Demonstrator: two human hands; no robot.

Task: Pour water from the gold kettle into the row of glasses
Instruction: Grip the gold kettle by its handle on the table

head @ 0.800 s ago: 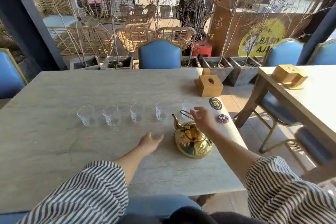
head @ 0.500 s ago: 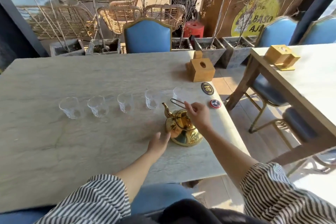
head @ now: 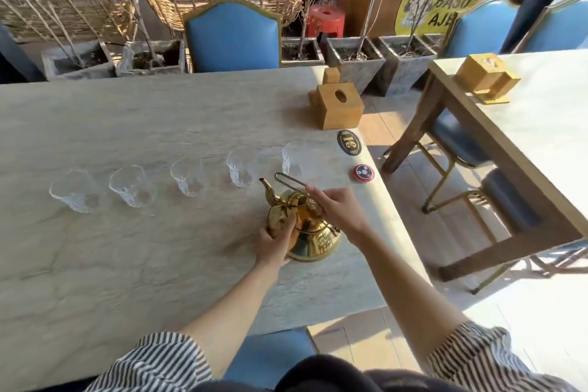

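The gold kettle [head: 313,237] stands on the stone table [head: 127,264] near its right edge, spout pointing left toward the glasses. My left hand [head: 276,240] presses against the kettle's left side. My right hand [head: 338,206] pinches the wire handle, which is swung up over the lid. Behind the kettle runs a row of several clear glasses, from the leftmost glass [head: 74,191] to the rightmost glass [head: 294,159]. They look empty.
A wooden tissue box [head: 339,106], an oval number plaque [head: 349,142] and a red call button [head: 363,173] sit at the table's right end. A blue chair [head: 234,36] stands behind. A second table [head: 547,143] is to the right.
My left hand has moved right from the tabletop onto the kettle's side. My right hand has closed on the raised handle. The view has tilted down and closer.
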